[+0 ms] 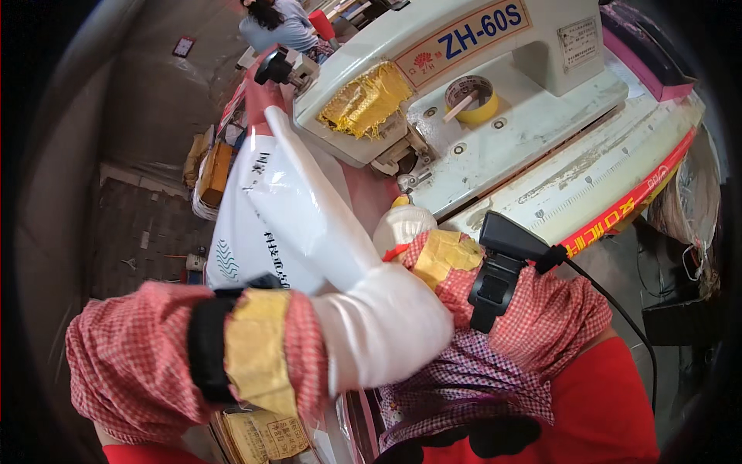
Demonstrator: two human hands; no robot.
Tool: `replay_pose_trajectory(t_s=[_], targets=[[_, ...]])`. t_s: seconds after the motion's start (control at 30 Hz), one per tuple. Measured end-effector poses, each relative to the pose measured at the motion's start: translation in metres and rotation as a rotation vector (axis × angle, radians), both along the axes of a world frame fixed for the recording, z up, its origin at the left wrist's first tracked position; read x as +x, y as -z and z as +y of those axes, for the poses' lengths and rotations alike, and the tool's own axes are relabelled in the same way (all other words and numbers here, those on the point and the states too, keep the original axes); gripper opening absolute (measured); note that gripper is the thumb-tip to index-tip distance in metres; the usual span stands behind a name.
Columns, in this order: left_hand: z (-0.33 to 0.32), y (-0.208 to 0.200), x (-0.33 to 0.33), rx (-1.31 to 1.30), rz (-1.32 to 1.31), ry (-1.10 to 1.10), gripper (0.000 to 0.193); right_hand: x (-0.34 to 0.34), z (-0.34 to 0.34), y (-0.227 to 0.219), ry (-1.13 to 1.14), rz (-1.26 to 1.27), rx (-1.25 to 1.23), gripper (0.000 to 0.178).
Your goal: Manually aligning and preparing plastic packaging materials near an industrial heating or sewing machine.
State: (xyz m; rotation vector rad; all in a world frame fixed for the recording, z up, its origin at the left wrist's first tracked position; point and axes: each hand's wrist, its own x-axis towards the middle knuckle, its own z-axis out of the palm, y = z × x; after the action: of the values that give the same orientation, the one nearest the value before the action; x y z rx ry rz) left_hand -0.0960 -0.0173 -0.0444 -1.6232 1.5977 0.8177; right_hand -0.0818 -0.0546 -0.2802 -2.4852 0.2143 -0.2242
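Note:
A large white plastic bag point(297, 205) with dark and green print slopes up along the left side of a pale industrial sewing machine point(533, 85). My left hand point(390, 325), in a white glove, is bent inward and closed at the bag's near edge; its fingertips are hidden. Beside the machine's needle and presser foot point(406, 158), my right hand point(403, 226) is curled, gloved in white with yellow at a fingertip. Reddish see-through plastic point(369, 189) lies between that hand and the bag. What the right fingers grip is hidden.
A yellow tape roll point(473, 100) rests on the machine bed. To the right are a ruler-marked table edge point(572, 197), a pink and black box point(649, 50) and a black cable point(630, 321). Cartons point(263, 437) lie below; another person point(278, 27) sits beyond.

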Motion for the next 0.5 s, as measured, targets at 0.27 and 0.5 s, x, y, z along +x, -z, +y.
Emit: replay_pose_trajectory(t_s=[0.27, 0.5], targets=[[-0.011, -0.067, 0.071, -0.365, -0.155, 0.462, 0.012, -0.017, 0.001, 0.027, -0.081, 0.010, 0.070, 0.027], [0.030, -0.029, 0.020, -0.457, 0.201, 0.210, 0.008, -0.021, 0.005, 0.030, -0.150, 0.009, 0.077, 0.031]])
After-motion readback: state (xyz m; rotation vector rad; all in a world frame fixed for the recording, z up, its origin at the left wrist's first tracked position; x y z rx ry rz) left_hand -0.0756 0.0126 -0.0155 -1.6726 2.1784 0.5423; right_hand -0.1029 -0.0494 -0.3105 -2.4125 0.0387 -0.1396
